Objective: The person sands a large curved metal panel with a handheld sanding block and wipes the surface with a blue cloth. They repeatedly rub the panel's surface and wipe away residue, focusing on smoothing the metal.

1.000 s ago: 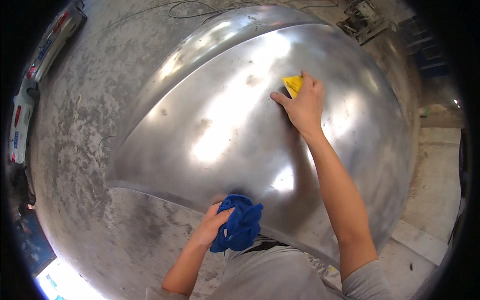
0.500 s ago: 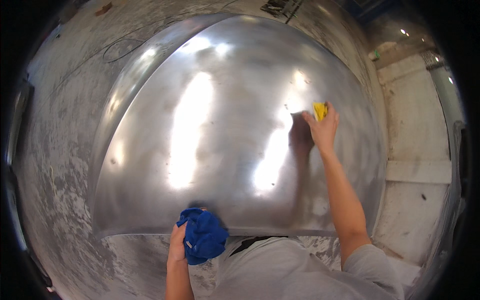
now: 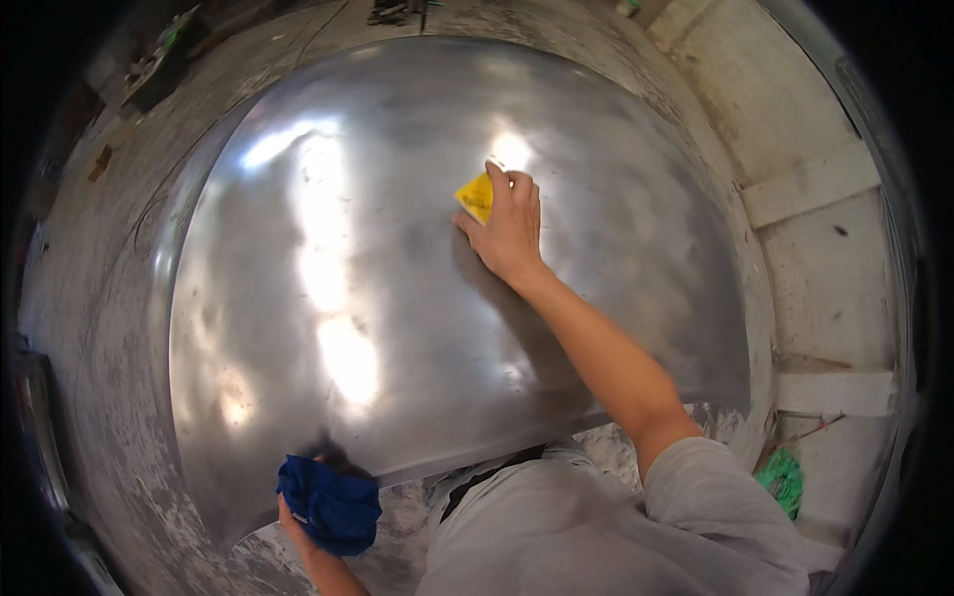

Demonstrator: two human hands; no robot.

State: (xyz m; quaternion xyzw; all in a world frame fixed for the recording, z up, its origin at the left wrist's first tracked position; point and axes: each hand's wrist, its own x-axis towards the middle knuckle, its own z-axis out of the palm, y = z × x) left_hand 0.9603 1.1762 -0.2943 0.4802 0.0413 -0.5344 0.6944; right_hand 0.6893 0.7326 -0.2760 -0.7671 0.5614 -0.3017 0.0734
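Note:
A big, domed, bare-metal panel (image 3: pixel 417 328), shaped like a car hood, lies in front of me with bright reflections across it. My right hand (image 3: pixel 511 226) is over its upper middle, fingers closed on a flat yellow piece (image 3: pixel 475 197) with dark print. The piece is at the metal surface; its exact kind is unclear. Down at the near left edge, my left hand (image 3: pixel 292 524) grips a bunched blue cloth (image 3: pixel 332 509). That cloth hides most of the left fingers and overlaps the panel's edge.
Pale boards (image 3: pixel 835 288) run along the right side. Green crumpled material (image 3: pixel 783 483) lies at the lower right. Past the panel's far left is a dark object with items on it (image 3: pixel 159 62). The concrete floor (image 3: pixel 75 268) is scuffed and patchy, with a thin cable on it.
My right hand has moved left across the panel with the yellow piece. The view has turned, so the panel sits differently. My left hand still holds the blue cloth, now lower left in view.

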